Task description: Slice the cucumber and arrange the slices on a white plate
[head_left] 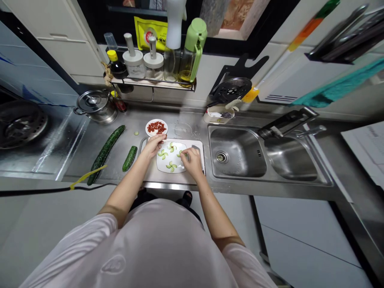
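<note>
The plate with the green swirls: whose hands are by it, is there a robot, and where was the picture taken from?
No robot here, just one person's two bare hands. The camera sits on that person's head, looking forward and down, so you see their own arms reaching out.

The plate lies on a pale board. The right hand has its fingertips at the rightmost green swirl. The left hand is at the plate's left side, near a white dish of red pieces. What either hand holds is too small to tell.

A long cucumber and a shorter one lie to the left on the metal counter.
</note>
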The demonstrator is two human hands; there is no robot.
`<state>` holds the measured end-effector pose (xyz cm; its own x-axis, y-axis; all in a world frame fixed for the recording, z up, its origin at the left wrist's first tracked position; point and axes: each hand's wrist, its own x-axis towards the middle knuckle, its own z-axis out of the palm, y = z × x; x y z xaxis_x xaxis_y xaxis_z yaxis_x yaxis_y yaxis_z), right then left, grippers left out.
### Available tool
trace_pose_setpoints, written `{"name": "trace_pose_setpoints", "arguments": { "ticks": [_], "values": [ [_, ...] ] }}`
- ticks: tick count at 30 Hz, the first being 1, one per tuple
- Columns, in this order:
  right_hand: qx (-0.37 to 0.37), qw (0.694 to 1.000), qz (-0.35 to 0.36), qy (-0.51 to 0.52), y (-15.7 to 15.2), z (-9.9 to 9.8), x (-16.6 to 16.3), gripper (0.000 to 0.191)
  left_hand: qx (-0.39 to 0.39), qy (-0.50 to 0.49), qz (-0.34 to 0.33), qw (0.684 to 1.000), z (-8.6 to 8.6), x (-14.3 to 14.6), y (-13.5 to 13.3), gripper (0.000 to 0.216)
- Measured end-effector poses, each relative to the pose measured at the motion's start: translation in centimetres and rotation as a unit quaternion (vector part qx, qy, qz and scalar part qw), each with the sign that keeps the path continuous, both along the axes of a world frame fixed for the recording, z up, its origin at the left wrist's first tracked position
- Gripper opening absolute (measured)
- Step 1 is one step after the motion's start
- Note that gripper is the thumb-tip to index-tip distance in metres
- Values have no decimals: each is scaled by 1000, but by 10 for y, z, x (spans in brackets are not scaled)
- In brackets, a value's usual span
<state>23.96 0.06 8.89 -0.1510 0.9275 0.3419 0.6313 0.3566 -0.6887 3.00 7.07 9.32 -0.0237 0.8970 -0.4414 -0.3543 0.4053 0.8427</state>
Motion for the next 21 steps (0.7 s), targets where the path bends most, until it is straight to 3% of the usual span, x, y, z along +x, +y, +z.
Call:
{"name": "trace_pose_setpoints", "arguments": {
  "ticks": [5, 10, 15, 21],
  "values": [
    [31, 998, 34, 44, 15, 42, -9, 14, -20, -110, -107, 988, 34, 4, -24, 27],
    [36, 993, 105, 46, 18, 74, -15, 17, -9, -100, -182, 978, 50, 6, -39, 25],
    [31, 986, 163, 16, 15, 84, -17, 20, 13, -53, -197, 979, 50, 4, -45, 25],
    [26, 984, 175, 2, 12, 82, -17, 17, 21, -10, -223, 974, 52, 1, -49, 26]
  ]
}}
